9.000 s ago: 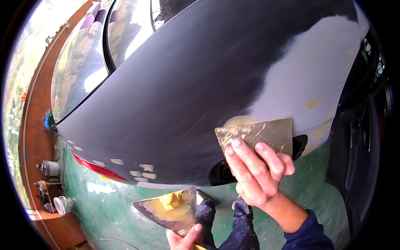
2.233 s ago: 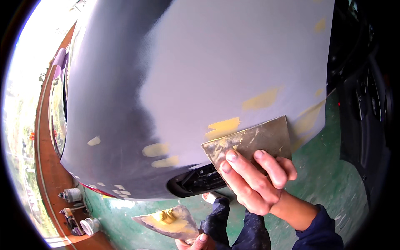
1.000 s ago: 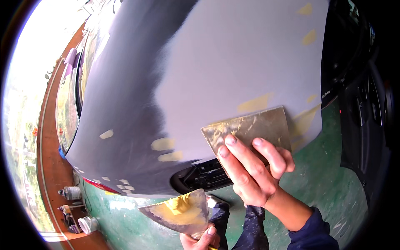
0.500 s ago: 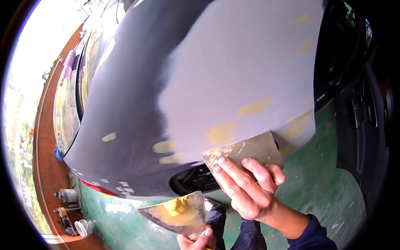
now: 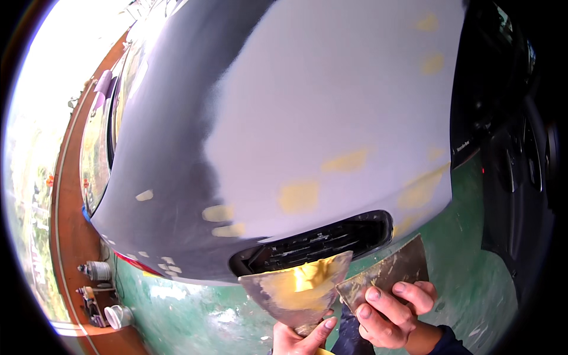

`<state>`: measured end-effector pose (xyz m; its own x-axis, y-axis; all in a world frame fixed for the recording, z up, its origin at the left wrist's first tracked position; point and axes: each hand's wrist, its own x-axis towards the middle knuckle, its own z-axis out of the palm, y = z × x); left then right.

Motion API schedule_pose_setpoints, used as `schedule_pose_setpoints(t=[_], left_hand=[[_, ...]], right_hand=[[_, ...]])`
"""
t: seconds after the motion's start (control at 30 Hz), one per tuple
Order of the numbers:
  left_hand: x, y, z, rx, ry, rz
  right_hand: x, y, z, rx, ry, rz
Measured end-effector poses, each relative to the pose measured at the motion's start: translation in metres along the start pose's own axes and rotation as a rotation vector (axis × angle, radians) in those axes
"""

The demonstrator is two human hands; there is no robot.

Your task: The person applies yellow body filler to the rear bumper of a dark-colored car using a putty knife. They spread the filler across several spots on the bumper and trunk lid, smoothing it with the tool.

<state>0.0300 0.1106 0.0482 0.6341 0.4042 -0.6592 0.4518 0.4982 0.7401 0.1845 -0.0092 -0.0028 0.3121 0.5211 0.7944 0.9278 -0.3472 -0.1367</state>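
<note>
Yellow paste (image 5: 310, 275) sat heaped by the far edge of a broad spatula (image 5: 258, 287) in the head view, with more smeared thinly across the blade. The left hand (image 5: 305, 339) pinched that spatula at its near end, thumb uppermost, on the near side of the dark opening (image 5: 319, 241) in the car panel (image 5: 337, 89). Just to the right, the right hand (image 5: 393, 310) gripped a rectangular scraper (image 5: 405, 265), fingertips laid over its face and the thumb hidden; its left corner met the spatula's right edge in view, though whether the two touched could not be told. Farther off, yellow patches (image 5: 299, 197) marked the panel's light grey area, and a dark door (image 5: 513, 195) stood at the right. For good handling, the spatula seemed best held nearly level so that the heap would not slide, with the scraper's straight edge drawn lightly over the blade at a low, even angle; an edge free of dried crumbs would likely streak less, and both blades were better off clear of the opening's rim.
</note>
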Motion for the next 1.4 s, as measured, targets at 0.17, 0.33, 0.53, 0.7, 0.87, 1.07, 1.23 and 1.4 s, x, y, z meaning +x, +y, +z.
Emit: schedule_pose_setpoints(t=[0.17,0.33,0.53,0.7,0.87,1.07,1.23,1.4], left_hand=[[0.005,0.005,0.023,-0.028,0.053,0.017],[0.005,-0.01,0.043,-0.055,-0.008,-0.01],[0.01,-0.003,0.081,-0.197,0.06,0.069],[0.01,-0.015,0.085,-0.157,-0.011,0.0],[0.002,-0.029,0.083,-0.053,-0.032,0.025],[0.022,-0.029,0.074,-0.273,0.213,0.368],[0.017,-0.001,0.064,-0.266,0.436,0.35],[-0.002,-0.009,0.04,-0.245,0.379,0.282]], right_hand=[[0.024,-0.006,-0.032,0.153,-0.218,0.096],[0.018,0.009,-0.045,0.145,-0.252,0.054],[0.014,0.032,-0.048,0.131,-0.228,0.015],[0.021,0.047,-0.062,0.164,-0.321,-0.036],[0.019,0.048,-0.051,0.238,-0.358,-0.007],[0.033,0.046,-0.063,0.352,-0.302,-0.089],[0.063,0.073,0.018,-0.002,0.142,-0.345],[0.118,0.053,0.067,-0.101,0.243,-0.276]])
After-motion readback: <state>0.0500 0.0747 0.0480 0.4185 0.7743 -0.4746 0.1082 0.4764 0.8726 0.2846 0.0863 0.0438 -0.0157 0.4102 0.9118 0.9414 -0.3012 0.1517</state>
